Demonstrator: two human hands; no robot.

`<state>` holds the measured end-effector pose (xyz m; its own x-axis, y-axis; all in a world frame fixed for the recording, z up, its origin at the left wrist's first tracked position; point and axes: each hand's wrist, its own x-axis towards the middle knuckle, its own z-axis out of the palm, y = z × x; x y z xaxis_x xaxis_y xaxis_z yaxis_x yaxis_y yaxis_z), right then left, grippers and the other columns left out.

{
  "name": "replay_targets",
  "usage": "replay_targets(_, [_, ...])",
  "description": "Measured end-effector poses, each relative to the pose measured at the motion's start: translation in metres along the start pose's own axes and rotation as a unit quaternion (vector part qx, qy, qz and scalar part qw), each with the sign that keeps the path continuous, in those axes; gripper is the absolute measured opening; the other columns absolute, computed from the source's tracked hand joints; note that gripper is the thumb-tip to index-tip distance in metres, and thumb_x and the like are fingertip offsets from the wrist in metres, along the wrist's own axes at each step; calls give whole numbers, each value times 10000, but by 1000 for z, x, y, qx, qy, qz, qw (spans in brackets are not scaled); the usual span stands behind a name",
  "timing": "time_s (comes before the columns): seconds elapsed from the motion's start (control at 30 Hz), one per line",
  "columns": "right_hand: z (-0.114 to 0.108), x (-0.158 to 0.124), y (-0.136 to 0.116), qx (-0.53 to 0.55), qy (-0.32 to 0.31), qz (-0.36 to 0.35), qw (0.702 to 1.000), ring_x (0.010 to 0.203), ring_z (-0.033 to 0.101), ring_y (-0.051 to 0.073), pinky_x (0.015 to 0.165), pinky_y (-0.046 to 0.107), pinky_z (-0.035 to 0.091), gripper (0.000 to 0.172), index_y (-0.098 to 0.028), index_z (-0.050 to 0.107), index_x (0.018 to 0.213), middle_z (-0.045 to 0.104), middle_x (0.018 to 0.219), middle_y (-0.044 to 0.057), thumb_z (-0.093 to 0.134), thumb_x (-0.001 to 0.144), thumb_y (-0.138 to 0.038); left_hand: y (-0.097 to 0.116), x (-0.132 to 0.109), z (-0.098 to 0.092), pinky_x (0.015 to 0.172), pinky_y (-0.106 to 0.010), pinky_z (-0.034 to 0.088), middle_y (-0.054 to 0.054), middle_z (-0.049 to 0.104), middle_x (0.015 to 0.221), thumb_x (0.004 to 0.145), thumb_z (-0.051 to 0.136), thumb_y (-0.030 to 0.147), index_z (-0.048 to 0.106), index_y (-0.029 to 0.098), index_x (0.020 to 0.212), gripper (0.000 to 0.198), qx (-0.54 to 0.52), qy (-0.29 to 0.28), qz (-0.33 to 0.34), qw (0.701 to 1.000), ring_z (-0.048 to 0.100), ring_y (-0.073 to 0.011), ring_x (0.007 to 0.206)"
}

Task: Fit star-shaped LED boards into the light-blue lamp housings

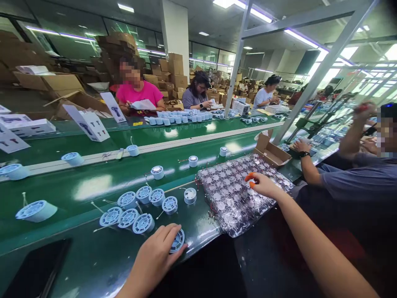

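My left hand (159, 252) is wrapped around the side of a light blue round plastic housing (178, 241) with a spoked face, at the near edge of the green bench. My right hand (263, 185), with orange covers on its fingertips, is over a plastic-wrapped tray (226, 215) of silvery star-shaped parts with thin wires. Its thumb and forefinger are curved and apart, with nothing visible between them. Several similar housings (128, 218) with white leads are grouped beyond my left hand. One more housing (190, 196) stands beside the tray, with a white piece inside.
A green conveyor belt (93, 186) carries scattered blue housings past the bench. A dark phone (37, 269) lies at lower left. An open cardboard box (273, 153) sits behind the tray, near a metal post (322, 74). Co-workers sit across the belt and at right.
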<state>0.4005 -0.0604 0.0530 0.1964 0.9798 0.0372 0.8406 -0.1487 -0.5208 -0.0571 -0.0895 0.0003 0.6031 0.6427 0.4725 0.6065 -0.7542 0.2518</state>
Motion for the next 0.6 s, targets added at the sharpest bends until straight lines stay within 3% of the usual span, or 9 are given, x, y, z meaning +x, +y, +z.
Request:
replay_targets(0.1, [24, 8, -42, 52, -68, -71, 994, 737, 661, 168, 736, 280, 522, 365, -232, 729, 1112, 746, 869, 7, 659, 755, -252, -8, -18, 17, 839, -391, 598, -96, 721, 1118, 880, 683, 460, 658, 219, 1171, 378, -16, 41, -84, 996, 702, -279, 983])
replay_targets(0.2, [46, 11, -63, 92, -74, -92, 989, 776, 686, 187, 768, 306, 535, 455, -226, 691, 1181, 735, 821, 6, 729, 734, -301, -11, -26, 20, 888, -401, 595, -113, 689, 1173, 899, 662, 450, 656, 209, 1237, 415, -63, 51, -151, 985, 693, -274, 1035])
replay_targets(0.3, [66, 6, -64, 110, -32, -72, 991, 777, 694, 212, 768, 348, 544, 336, -189, 689, 1065, 732, 805, 41, 697, 784, -373, -9, -29, 18, 833, -335, 596, -100, 693, 1085, 981, 530, 331, 681, 220, 1240, 320, -133, 44, -186, 973, 706, -219, 960])
replay_targets(0.4, [80, -7, -56, 128, 19, -53, 990, 808, 701, 232, 797, 390, 553, 288, -186, 676, 985, 749, 874, 86, 614, 845, -429, -10, -28, 21, 736, -315, 588, -70, 709, 879, 987, 488, 305, 754, 226, 1066, 288, -165, 59, -235, 956, 706, -201, 807])
replay_targets(0.6, [89, -32, -55, 145, 51, -36, 987, 944, 715, 248, 877, 403, 558, 353, -189, 699, 1089, 758, 1067, 117, 527, 915, -444, -15, -24, 38, 728, -342, 594, -65, 761, 873, 923, 503, 293, 758, 208, 884, 271, -200, 63, -348, 914, 729, -229, 802])
